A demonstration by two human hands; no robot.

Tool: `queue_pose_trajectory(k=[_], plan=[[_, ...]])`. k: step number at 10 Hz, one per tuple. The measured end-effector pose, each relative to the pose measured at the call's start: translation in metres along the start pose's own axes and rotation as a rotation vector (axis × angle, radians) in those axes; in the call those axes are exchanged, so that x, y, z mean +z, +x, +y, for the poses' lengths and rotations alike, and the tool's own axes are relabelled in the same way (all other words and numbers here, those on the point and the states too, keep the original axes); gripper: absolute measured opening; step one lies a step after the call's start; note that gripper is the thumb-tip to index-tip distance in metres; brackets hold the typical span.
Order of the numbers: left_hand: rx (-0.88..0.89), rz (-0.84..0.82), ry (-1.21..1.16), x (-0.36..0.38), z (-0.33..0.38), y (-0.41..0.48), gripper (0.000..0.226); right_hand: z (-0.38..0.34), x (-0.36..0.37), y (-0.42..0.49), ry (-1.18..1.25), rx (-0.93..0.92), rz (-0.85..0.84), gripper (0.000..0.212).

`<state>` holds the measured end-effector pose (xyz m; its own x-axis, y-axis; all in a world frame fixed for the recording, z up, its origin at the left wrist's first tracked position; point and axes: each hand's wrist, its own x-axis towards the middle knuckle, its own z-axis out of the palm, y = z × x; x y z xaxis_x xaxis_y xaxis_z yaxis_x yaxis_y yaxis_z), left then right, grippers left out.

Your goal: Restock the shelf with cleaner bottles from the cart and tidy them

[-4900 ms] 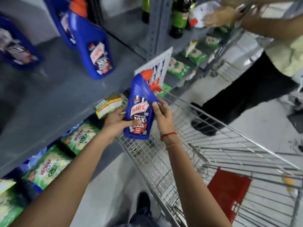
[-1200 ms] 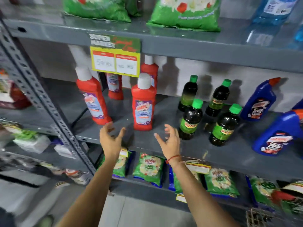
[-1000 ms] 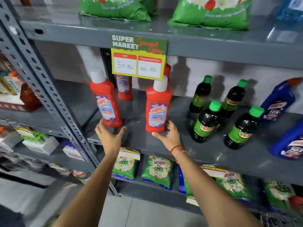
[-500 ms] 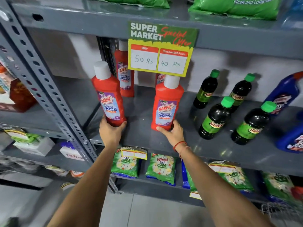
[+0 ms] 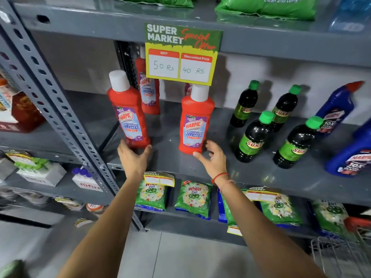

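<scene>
Two red Harpic bathroom cleaner bottles with white caps stand at the front of the grey middle shelf (image 5: 261,173). My left hand (image 5: 133,159) cups the base of the left red bottle (image 5: 128,117), which leans slightly to the left. My right hand (image 5: 213,159) is just in front of the right red bottle (image 5: 195,121), fingers spread and curled; only the thumb tip is near the base. A third red bottle (image 5: 149,91) stands behind, and another is partly hidden by the price sign (image 5: 181,55).
Several dark bottles with green caps (image 5: 254,137) stand to the right, then blue Harpic bottles (image 5: 337,109). A perforated grey upright (image 5: 60,109) borders the left. Green detergent packs (image 5: 192,197) fill the shelf below. A corner of the wire cart (image 5: 341,255) shows at the bottom right.
Both hands reached the two front red bottles and gripped their bases. Since half a second ago my right hand has loosened from its bottle; the view has come closer.
</scene>
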<state>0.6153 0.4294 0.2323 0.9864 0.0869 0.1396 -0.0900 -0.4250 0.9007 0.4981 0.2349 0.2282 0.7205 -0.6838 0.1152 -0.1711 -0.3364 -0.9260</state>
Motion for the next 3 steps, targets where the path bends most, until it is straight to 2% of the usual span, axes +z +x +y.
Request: queue_pose_trajectory(k=[1, 2, 3], plan=[[0.083, -0.017, -0.042, -0.006, 0.020, -0.031, 0.060, -0.020, -0.038, -0.027, -0.011, -0.038, 0.000, 0.033], [0.307, -0.068, -0.113, -0.008, 0.053, -0.061, 0.038, -0.051, -0.093, -0.058, 0.043, -0.118, -0.013, 0.019], [0.622, -0.108, -0.116, -0.008, 0.104, -0.093, 0.030, -0.093, -0.161, -0.097, 0.119, -0.263, 0.011, 0.017]])
